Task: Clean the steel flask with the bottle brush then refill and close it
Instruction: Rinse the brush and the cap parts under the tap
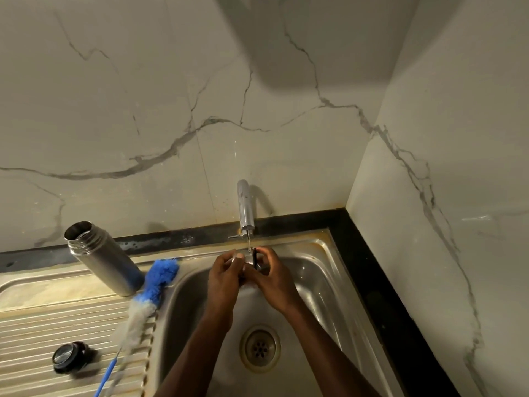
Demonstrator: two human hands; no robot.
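From the head camera I see both forearms reaching forward over the sink basin (320, 270), the hands meeting directly beneath the tap (245, 206). My left hand (224, 270) comes in from the lower left with its fingers curled inward. My right hand (273, 277) comes in from the lower right, thumb and fingers curled, pinching a small dark part (254, 259) that sits between the two hands. I cannot tell what that part is, nor whether the left fingers grip it or only touch it. A thin stream of water (249, 243) falls from the tap onto the spot where the fingers meet.

The steel flask (104, 259) stands left of the tap on the drainboard (43, 339), near the back edge, upright, its open threaded mouth up and its long axis running top to bottom, leaning in this wide-angle view. The bottle brush (154, 285) lies just right of the flask, along the basin's left rim, its blue head towards the tap, its white bristles and blue wire handle running down towards me. The black cap (70, 358) lies on the drainboard ribs, well below the flask, left of the brush handle. The drain strainer (260, 347) is straight below the tap, between my forearms.
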